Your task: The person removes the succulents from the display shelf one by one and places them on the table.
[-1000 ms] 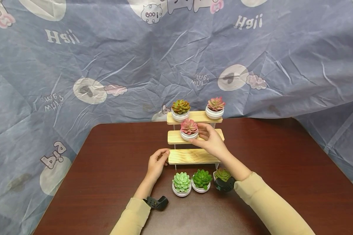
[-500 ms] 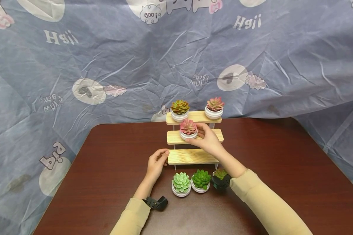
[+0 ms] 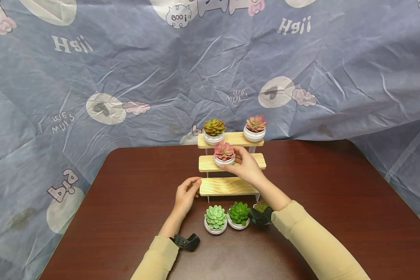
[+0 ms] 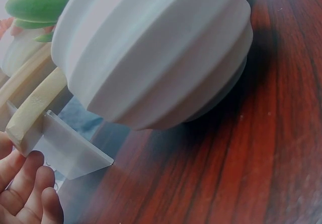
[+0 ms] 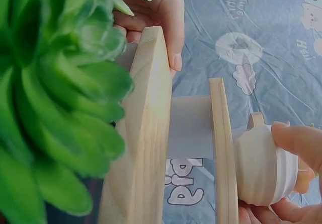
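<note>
Hands at a three-tier wooden plant stand on a dark red-brown table.

The dark red-brown wooden table point(image 3: 336, 202) carries the three-tier pale wood stand point(image 3: 231, 163). The right hand point(image 3: 246, 168) curls thumb and fingers round the white ribbed pot with a pink succulent point(image 3: 224, 154), which sits at the left end of the stand's middle shelf. The left hand point(image 3: 186, 194) grips the left end of the bottom shelf, fingers bent over its edge. Two potted succulents stand on the top shelf point(image 3: 231, 139); three green ones stand just in front of the stand.
</note>
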A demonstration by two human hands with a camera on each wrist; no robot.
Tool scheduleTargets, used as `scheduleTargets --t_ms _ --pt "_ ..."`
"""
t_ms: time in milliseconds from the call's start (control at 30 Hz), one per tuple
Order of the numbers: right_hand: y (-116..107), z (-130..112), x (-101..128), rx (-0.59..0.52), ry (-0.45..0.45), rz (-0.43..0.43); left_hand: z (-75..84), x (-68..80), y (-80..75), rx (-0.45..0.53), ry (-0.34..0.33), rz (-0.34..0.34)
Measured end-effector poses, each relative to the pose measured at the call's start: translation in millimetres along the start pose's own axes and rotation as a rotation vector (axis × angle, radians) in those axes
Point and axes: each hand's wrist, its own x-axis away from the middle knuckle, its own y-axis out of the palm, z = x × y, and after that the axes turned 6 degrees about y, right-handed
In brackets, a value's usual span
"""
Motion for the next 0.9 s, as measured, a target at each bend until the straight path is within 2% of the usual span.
scheduleTargets --t_ms 367,900 --pt "-1.6 1.8 -1.1 0.011 0.013 0.016 -0.9 0.1 0.1 0.000 0.002 -0.005" --pt "-5.2 4.1 0.3 -0.036 0.026 0.012 -1.2 0.1 0.1 0.003 0.001 -0.003"
